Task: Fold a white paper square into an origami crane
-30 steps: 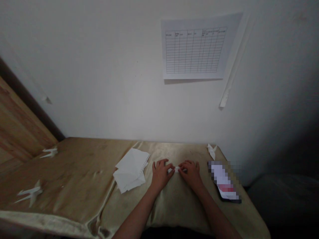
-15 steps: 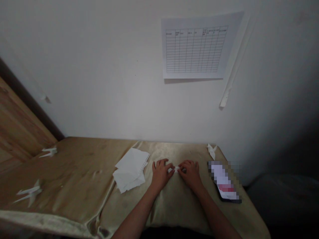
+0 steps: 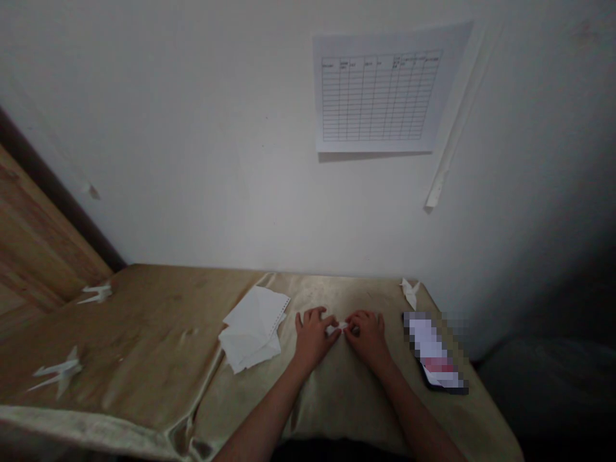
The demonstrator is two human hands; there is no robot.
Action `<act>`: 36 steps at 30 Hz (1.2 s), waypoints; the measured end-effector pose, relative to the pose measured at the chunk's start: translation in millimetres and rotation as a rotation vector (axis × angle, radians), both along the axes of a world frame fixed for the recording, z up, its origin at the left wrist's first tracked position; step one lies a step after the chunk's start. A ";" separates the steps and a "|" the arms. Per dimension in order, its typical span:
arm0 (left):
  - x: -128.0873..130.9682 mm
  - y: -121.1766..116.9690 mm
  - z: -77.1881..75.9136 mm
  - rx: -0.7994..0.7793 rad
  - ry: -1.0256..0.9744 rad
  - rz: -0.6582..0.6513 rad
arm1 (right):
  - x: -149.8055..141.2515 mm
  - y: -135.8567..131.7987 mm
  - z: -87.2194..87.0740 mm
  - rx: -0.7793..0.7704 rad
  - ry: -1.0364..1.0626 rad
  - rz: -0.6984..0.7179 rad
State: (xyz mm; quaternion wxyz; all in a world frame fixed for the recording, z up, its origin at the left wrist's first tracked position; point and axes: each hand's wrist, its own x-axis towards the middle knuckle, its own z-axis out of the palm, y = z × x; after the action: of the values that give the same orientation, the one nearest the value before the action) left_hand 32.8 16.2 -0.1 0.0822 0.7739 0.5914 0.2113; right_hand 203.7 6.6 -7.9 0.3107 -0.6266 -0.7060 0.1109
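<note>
Between my two hands is a small folded piece of white paper (image 3: 342, 326), mostly covered by the fingers. My left hand (image 3: 314, 332) pinches its left side with thumb and forefinger, the other fingers curled above the cloth. On the right side, my right hand (image 3: 366, 333) grips the paper between thumb and fingertips. Left of my left hand lies a stack of white paper sheets (image 3: 255, 327), one with a perforated edge. A folded paper bird (image 3: 410, 292) rests beyond my right hand, near the table's back right corner.
A phone (image 3: 436, 353) with a blurred screen lies right of my right arm. Two more paper birds, a nearer one (image 3: 60, 371) and a farther one (image 3: 97, 292), sit on the left of the satin-covered table (image 3: 158, 333). A printed grid sheet (image 3: 378, 96) hangs on the wall behind.
My fingertips have drawn slightly closer together around the small paper, and my left thumb has shifted a little. The other things stay where they were.
</note>
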 end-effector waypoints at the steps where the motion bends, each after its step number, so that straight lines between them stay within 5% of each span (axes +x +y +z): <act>1: 0.4 0.0 0.2 0.004 0.000 0.003 | -0.3 -0.3 0.3 -0.006 -0.002 -0.001; 36: -11.5 5.1 -2.2 -0.132 0.057 -0.075 | 8.4 6.6 -10.3 -0.057 -0.030 -0.036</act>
State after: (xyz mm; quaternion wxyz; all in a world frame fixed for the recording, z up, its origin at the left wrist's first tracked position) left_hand 21.3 21.3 -2.3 0.1240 0.7940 0.5767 0.1467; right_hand 212.1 13.2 -18.2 0.2841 -0.6496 -0.6956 0.1158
